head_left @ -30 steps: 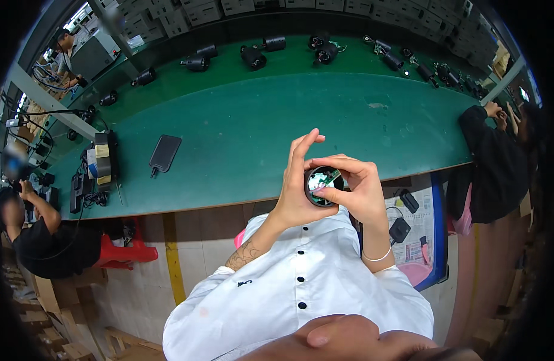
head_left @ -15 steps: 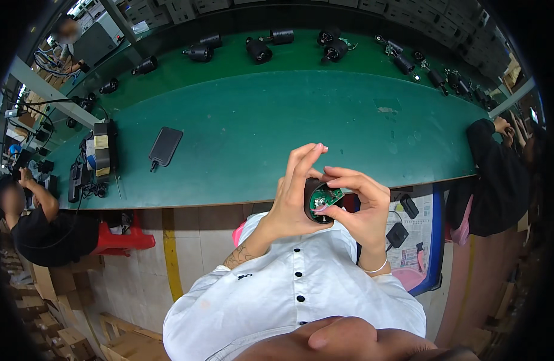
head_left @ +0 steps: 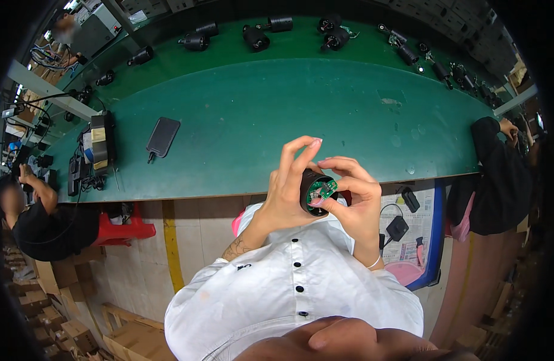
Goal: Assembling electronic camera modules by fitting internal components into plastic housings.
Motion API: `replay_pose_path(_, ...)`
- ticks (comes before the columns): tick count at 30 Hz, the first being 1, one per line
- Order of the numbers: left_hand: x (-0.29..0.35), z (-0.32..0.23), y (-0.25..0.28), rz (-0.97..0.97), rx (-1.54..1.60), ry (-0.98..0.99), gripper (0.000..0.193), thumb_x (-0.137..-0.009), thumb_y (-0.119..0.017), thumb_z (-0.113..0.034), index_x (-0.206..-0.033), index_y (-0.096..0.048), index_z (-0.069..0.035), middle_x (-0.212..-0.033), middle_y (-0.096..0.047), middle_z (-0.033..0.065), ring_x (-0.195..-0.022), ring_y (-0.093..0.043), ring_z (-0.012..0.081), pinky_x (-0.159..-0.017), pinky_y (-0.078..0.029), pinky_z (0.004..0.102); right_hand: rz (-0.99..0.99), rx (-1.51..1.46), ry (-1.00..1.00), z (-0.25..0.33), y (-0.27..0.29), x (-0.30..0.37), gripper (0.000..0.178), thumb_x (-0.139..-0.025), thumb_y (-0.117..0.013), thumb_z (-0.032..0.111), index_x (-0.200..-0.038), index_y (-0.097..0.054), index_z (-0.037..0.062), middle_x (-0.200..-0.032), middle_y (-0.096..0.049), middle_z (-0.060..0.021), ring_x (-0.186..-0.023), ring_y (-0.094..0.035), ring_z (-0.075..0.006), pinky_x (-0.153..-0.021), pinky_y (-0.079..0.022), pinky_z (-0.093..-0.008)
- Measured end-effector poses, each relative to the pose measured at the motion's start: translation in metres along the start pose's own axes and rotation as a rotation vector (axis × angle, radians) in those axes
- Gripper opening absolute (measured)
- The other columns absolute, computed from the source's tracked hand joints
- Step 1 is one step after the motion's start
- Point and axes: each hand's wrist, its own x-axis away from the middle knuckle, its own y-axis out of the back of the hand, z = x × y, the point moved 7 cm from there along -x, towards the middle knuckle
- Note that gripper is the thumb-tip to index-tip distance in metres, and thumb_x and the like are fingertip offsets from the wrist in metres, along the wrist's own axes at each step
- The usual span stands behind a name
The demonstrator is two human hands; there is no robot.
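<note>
My left hand (head_left: 282,197) is wrapped round a black cylindrical housing (head_left: 310,177), whose open end faces up toward me near the table's front edge. Green circuit boards with small parts show in that opening. One small green board (head_left: 329,189) stands tilted at the rim, partly out of the housing. Thumb and fingers of my right hand (head_left: 360,203) pinch this board at its edge. Fingertips hide part of the opening, and I cannot tell how the board is joined inside.
On the green table (head_left: 241,138) lies a dark flat pouch-like thing (head_left: 163,137). Several black cylindrical housings (head_left: 256,38) line the raised back shelf. A blue-rimmed tray (head_left: 438,240) holds newspaper, a black adapter (head_left: 397,228) and a pink-handled tool. Co-workers sit left and right.
Both hands and the housing have shifted slightly left and up in the picture. The small board now sticks out further from the rim, turned by my right fingers.
</note>
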Motion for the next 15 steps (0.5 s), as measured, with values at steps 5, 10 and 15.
replay_pose_path(5,-0.002,0.004,0.004,0.000,0.052,0.048,0.103,-0.053,-0.080,-0.001,-0.145,-0.032,-0.004,-0.134,-0.041,0.0211,-0.084,-0.062,0.0238,-0.063,-0.052,0.0285,0.060,0.118,-0.052,0.006,-0.008,0.004,0.021,-0.059,-0.075,-0.009,-0.076,-0.067,-0.0001,-0.109,-0.067,-0.0149,-0.095,-0.064,-0.0238,-0.086,-0.050,-0.0321)
replay_pose_path(10,-0.002,0.000,0.010,0.030,0.018,0.090,0.104,-0.053,-0.079,-0.002,-0.145,-0.032,-0.004,-0.133,-0.041,0.0212,-0.090,-0.062,0.0255,-0.065,-0.053,0.0297,0.054,0.058,-0.213,0.003,-0.011,0.001,0.025,-0.060,-0.074,-0.010,-0.081,-0.065,-0.0003,-0.110,-0.068,-0.0168,-0.098,-0.064,-0.0247,-0.088,-0.051,-0.0329)
replay_pose_path(15,-0.002,-0.001,0.008,-0.007,0.045,0.078,0.108,-0.051,-0.079,-0.002,-0.147,-0.030,-0.004,-0.134,-0.040,0.0221,-0.092,-0.063,0.0258,-0.065,-0.053,0.0310,0.052,-0.119,-0.257,-0.004,-0.014,-0.001,0.032,-0.061,-0.074,-0.011,-0.086,-0.058,0.0017,-0.109,-0.068,-0.0177,-0.100,-0.065,-0.0247,-0.087,-0.051,-0.0327)
